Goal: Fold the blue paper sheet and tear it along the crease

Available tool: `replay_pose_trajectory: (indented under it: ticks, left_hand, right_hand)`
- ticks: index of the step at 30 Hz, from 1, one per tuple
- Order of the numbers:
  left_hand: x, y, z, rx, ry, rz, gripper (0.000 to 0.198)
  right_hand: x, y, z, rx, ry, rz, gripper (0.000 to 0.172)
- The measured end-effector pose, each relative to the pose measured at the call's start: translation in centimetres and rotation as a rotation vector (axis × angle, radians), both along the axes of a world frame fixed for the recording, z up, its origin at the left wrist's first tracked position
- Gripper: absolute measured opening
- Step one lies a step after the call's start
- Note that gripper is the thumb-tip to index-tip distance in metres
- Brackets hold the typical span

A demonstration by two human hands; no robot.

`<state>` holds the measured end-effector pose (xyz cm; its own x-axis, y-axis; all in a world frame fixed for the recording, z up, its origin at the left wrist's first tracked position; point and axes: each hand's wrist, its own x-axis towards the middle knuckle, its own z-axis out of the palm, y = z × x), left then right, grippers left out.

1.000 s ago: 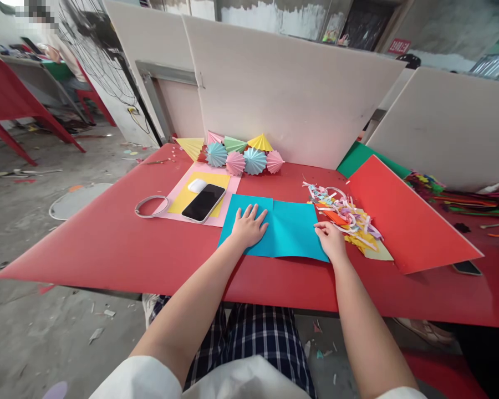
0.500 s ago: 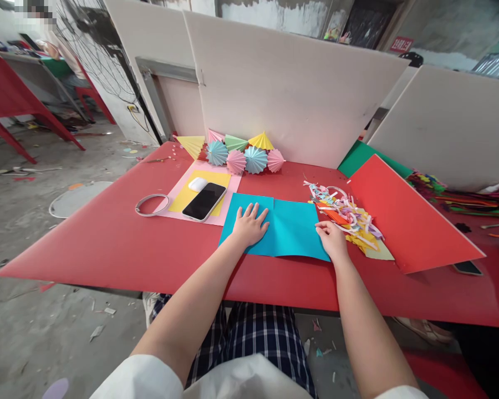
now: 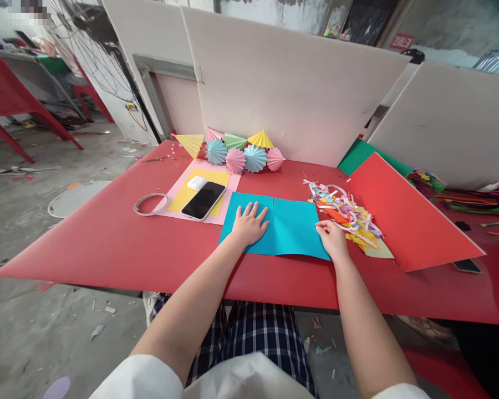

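Observation:
A blue sheet of paper (image 3: 295,227) with a crease down its middle lies on the red table in front of me. My left hand (image 3: 249,224) presses flat on its left half, fingers spread. At the sheet's right edge, my right hand (image 3: 331,238) pinches the paper between thumb and fingers. Just beyond that hand is a heap of paper scraps and strips (image 3: 353,216). To the left of the sheet, a black-screened phone (image 3: 203,200) rests on yellow and pink paper.
Folded paper fans (image 3: 255,158) stand in a row at the back, against a white board (image 3: 295,94). A roll of tape (image 3: 151,204) lies left of the phone, near a white case (image 3: 197,183). A red board (image 3: 411,221) leans at the right. Another person sits far left.
Almost nothing differs. The view has shifted very slightly, while both hands keep their places on the blue sheet.

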<state>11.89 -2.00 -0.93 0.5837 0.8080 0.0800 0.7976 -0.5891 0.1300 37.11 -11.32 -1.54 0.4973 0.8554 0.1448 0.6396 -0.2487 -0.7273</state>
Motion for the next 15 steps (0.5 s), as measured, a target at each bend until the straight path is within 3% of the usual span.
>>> replay_pose_trajectory:
  ticks: [15]
  left_hand:
    - [0.02, 0.04, -0.10, 0.006, 0.007, -0.005, 0.053]
  right_hand:
    - [-0.48, -0.28, 0.72, -0.026, 0.001, -0.019, 0.021]
